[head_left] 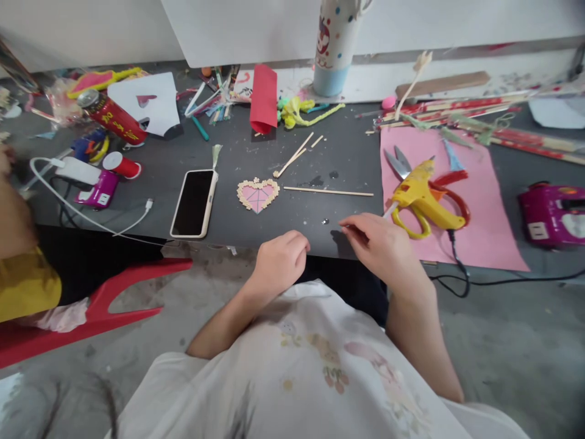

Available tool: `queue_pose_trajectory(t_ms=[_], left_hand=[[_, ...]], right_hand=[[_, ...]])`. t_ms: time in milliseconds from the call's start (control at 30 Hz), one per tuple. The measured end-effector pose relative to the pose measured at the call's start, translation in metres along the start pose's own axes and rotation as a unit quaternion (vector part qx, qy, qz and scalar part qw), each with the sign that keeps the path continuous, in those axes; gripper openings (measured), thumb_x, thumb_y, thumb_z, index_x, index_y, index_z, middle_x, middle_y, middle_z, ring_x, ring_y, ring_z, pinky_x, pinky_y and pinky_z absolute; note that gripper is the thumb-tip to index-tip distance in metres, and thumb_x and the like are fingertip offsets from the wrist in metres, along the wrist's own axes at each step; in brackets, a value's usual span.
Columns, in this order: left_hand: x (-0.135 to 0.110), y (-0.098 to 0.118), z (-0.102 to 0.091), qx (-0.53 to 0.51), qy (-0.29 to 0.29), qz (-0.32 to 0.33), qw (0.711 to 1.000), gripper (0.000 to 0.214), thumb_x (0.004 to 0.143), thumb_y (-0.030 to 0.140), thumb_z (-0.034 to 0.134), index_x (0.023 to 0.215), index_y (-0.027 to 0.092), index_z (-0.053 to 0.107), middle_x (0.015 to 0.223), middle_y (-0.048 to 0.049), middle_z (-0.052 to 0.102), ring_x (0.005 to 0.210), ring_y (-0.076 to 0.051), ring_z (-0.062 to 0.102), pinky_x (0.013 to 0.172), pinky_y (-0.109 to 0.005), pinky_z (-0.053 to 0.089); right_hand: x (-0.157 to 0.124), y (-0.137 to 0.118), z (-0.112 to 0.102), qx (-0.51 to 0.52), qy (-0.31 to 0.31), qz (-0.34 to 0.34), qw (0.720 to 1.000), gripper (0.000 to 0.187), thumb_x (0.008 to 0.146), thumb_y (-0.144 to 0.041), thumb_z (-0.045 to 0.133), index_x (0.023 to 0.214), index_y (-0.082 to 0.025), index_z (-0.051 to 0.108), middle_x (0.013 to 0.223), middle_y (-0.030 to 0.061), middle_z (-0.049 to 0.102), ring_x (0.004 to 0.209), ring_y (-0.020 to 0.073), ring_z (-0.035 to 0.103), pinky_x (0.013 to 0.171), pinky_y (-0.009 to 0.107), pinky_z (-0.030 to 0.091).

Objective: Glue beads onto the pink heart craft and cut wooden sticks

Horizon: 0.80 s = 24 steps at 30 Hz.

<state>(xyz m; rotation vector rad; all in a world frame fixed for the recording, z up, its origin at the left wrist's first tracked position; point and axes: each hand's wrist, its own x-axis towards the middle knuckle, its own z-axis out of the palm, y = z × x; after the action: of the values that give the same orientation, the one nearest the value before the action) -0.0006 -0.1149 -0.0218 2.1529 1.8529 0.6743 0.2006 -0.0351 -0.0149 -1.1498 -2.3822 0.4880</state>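
Observation:
My left hand (282, 259) is curled into a loose fist at the table's front edge; its fingertips and anything inside are hidden. My right hand (384, 249) hovers by the edge, fingers reaching left, a gap below the index finger and nothing visible between. Left of its fingertips lies a small shiny bit (325, 221), too small to name. A pink paper heart (258, 196), bordered with pale beads or pellets and crossed by dark lines, lies farther left. One thin wooden stick (328, 191) is beside it, with shorter sticks (295, 157) behind.
At right, a yellow glue gun (418, 192) and scissors (450, 189) lie on pink paper (489, 225). A phone (194, 204), red thread spool (122, 165) and red can (112, 116) are left. A tumbler (335, 55) stands behind. Another person's arm (16, 213) shows far left.

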Motion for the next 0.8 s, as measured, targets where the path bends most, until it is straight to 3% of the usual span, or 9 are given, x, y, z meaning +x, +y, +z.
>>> queue_pose_trajectory(t_ms=[400, 800], left_hand=[[0.012, 0.015, 0.011, -0.009, -0.051, 0.04, 0.998, 0.026, 0.084, 0.006, 0.042, 0.082, 0.021, 0.064, 0.085, 0.0023, 0.071, 0.076, -0.011, 0.066, 0.066, -0.022, 0.045], [0.026, 0.028, 0.011, -0.001, -0.085, 0.044, 0.995, 0.027, 0.083, 0.006, 0.042, 0.083, 0.021, 0.064, 0.086, 0.0023, 0.071, 0.076, -0.011, 0.066, 0.065, -0.022, 0.046]], right_hand=[[-0.017, 0.009, -0.02, -0.019, 0.02, 0.003, 1.0, 0.014, 0.09, -0.018, 0.056, 0.099, -0.015, 0.065, 0.086, 0.0053, 0.066, 0.075, 0.0184, 0.063, 0.065, 0.03, 0.048], [-0.014, 0.018, -0.025, 0.012, 0.017, -0.004, 1.0, 0.014, 0.094, -0.02, 0.051, 0.096, -0.016, 0.064, 0.084, 0.0059, 0.069, 0.077, 0.0188, 0.064, 0.067, 0.03, 0.048]])
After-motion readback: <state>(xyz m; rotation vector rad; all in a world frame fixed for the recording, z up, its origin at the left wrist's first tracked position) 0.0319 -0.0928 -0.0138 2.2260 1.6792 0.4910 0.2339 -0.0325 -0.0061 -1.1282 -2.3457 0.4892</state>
